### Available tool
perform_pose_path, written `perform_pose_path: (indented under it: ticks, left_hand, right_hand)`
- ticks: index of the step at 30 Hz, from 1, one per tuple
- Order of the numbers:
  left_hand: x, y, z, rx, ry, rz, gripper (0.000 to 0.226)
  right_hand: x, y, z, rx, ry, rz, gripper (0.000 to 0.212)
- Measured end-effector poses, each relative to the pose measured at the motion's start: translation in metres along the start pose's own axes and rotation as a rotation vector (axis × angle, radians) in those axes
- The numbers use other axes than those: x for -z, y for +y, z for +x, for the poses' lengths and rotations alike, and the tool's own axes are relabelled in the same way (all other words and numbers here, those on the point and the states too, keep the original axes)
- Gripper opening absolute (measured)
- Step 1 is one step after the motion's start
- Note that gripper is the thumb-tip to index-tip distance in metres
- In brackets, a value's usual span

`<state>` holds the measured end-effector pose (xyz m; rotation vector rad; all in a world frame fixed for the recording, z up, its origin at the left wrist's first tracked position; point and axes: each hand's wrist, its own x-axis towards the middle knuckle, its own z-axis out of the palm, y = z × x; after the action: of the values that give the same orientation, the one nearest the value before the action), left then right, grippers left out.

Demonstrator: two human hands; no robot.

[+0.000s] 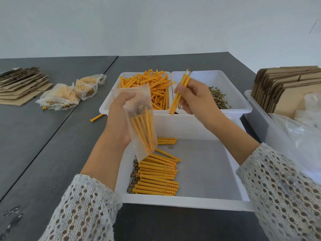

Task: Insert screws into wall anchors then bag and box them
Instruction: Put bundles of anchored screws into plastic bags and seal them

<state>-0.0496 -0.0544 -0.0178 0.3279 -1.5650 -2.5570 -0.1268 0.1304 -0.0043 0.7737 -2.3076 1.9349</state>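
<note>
My left hand [119, 117] grips a clear plastic bag [142, 129] that holds several orange anchors with screws in them. My right hand [192, 98] pinches two or three orange anchors [180, 91], held upright to the right of the bag's mouth. Below both hands a white tray [205, 171] holds a row of assembled anchors [156, 173] with screw heads pointing left. Behind it, one white bin [111, 103] is full of loose orange anchors [154, 86] and another bin [239, 105] holds loose screws [218, 98].
Filled bags [69, 94] lie at the left beside a stack of flat cardboard [22, 84]. One stray anchor [96, 117] lies on the dark table. At the right a white tub [251, 108] holds folded cartons [286, 87] and loose plastic bags [302, 136].
</note>
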Motion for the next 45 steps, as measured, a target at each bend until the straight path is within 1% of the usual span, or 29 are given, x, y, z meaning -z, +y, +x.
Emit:
perform_pose_path:
  ticks: [1,2,3,5,7,8,10,11,13,15,16,19,21,23,25,27,28,31,32,34,35,37,39,40,42,43,44,45]
  left_hand:
    - [-0.001,-0.001,-0.001,0.072,-0.067,0.015,0.047]
    - [-0.003,-0.003,-0.001,0.141,-0.136,0.032,0.054]
    - [-0.006,-0.004,-0.003,0.197,-0.204,0.059,0.053]
    - [-0.012,-0.008,-0.004,0.256,-0.313,0.136,0.034]
    - [-0.018,-0.012,-0.005,0.283,-0.382,0.172,0.024]
    - [-0.019,-0.014,-0.003,0.303,-0.402,0.166,0.022]
    - [-0.020,-0.015,-0.001,0.328,-0.417,0.152,0.020]
    - [-0.021,-0.015,0.000,0.335,-0.421,0.149,0.024]
    - [-0.021,-0.015,0.000,0.338,-0.429,0.136,0.038]
    - [-0.023,-0.016,0.000,0.329,-0.449,0.133,0.045]
    - [-0.024,-0.016,0.000,0.322,-0.466,0.138,0.043]
    - [-0.025,-0.015,0.000,0.289,-0.502,0.137,0.026]
    - [-0.024,-0.016,0.001,0.263,-0.504,0.146,0.026]
    - [-0.024,-0.016,0.002,0.262,-0.514,0.154,0.026]
    - [-0.023,-0.016,0.002,0.277,-0.534,0.157,0.029]
    - [-0.022,-0.016,0.003,0.293,-0.543,0.138,0.042]
    - [-0.022,-0.017,0.003,0.292,-0.532,0.117,0.044]
    - [-0.021,-0.014,0.002,0.294,-0.466,0.045,0.036]
    - [-0.020,-0.012,0.001,0.290,-0.447,0.036,0.033]
    - [-0.017,-0.008,0.001,0.221,-0.383,0.003,0.024]
    - [-0.014,-0.005,0.001,0.164,-0.343,-0.042,0.022]
    - [-0.008,0.000,0.003,0.037,-0.277,-0.150,0.022]
    - [-0.004,0.002,0.006,-0.079,-0.189,-0.264,0.018]
    - [-0.002,0.002,0.006,-0.126,-0.127,-0.307,0.020]
    - [0.003,0.002,0.007,-0.195,-0.021,-0.369,0.036]
    - [0.004,0.002,0.007,-0.216,0.012,-0.392,0.040]
    - [0.006,0.002,0.007,-0.229,0.037,-0.408,0.037]
    - [0.007,0.003,0.007,-0.235,0.057,-0.421,0.031]
  right_hand:
    - [0.001,-0.003,0.000,0.005,0.074,0.111,0.023]
    - [0.003,-0.006,0.001,-0.001,0.135,0.203,0.024]
    - [0.005,-0.008,0.001,-0.014,0.184,0.286,0.024]
    - [0.009,-0.010,0.001,-0.043,0.220,0.440,0.025]
    - [0.010,-0.011,0.001,-0.062,0.181,0.511,0.026]
    - [0.010,-0.011,0.001,-0.062,0.150,0.495,0.027]
    - [0.005,-0.011,-0.001,-0.041,0.096,0.380,0.026]
    - [0.002,-0.011,-0.003,-0.026,0.072,0.305,0.024]
    - [-0.004,-0.012,-0.006,0.003,0.016,0.167,0.022]
    - [-0.008,-0.013,-0.008,0.018,-0.056,0.083,0.022]
    - [-0.009,-0.014,-0.010,0.015,-0.096,0.055,0.024]
    - [-0.012,-0.016,-0.012,0.002,-0.227,-0.101,0.031]
    - [-0.012,-0.020,-0.015,0.019,-0.340,-0.207,0.041]
    - [-0.012,-0.021,-0.016,0.030,-0.400,-0.214,0.050]
    - [-0.011,-0.020,-0.017,0.033,-0.360,-0.183,0.054]
    - [-0.011,-0.018,-0.015,0.040,-0.256,-0.152,0.052]
    - [-0.010,-0.017,-0.013,0.046,-0.189,-0.135,0.049]
    - [-0.005,-0.011,-0.007,0.000,0.046,-0.075,0.044]
    - [-0.003,-0.008,-0.005,-0.025,0.101,-0.057,0.041]
    - [-0.001,-0.002,-0.003,-0.075,0.144,-0.063,0.035]
    - [-0.001,0.001,-0.002,-0.104,0.134,-0.097,0.033]
    - [-0.003,0.008,-0.002,-0.174,0.037,-0.189,0.033]
    - [-0.010,0.015,-0.005,-0.255,-0.151,-0.295,0.032]
    - [-0.016,0.020,-0.008,-0.274,-0.255,-0.373,0.030]
    - [-0.028,0.030,-0.014,-0.234,-0.453,-0.612,0.028]
    - [-0.034,0.035,-0.019,-0.190,-0.552,-0.730,0.029]
    - [-0.040,0.039,-0.023,-0.154,-0.651,-0.812,0.032]
    - [-0.045,0.042,-0.027,-0.131,-0.740,-0.844,0.032]
